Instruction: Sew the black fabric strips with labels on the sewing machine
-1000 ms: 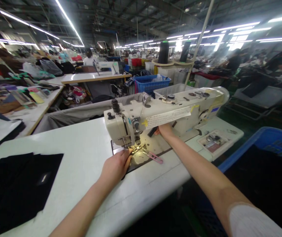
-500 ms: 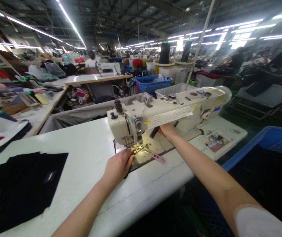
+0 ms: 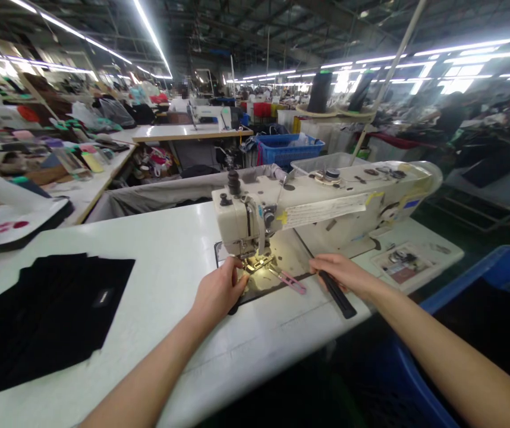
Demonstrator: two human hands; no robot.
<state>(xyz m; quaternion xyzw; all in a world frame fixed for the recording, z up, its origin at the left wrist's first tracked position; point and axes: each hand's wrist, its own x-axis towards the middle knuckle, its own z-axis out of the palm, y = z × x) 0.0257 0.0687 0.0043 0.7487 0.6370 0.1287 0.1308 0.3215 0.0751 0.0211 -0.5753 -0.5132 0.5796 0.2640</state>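
My left hand (image 3: 219,288) is at the needle area of a white sewing machine (image 3: 299,199). Its thumb and forefinger close on the left end of a brass-coloured metal sewing guide (image 3: 259,263) lying on the machine bed, lit by the lamp. In front of the machine's arm, my right hand (image 3: 337,273) grips a screwdriver (image 3: 339,297). The black handle points down toward the table's front edge, and the thin shaft slants up and away to the left. Between the hands lie pink-handled tweezers (image 3: 293,281), their tips near the guide.
Black fabric pieces (image 3: 54,315) are stacked on the left of the white table (image 3: 166,249). A blue basket (image 3: 500,267) with dark cloth stands at the right. Behind the machine are a blue crate (image 3: 288,151) and thread cones (image 3: 320,92).
My right hand has drawn the screwdriver from beneath the machine's arm toward me, so its handle and shaft show. My left hand stays at the guide. The view has shifted slightly left.
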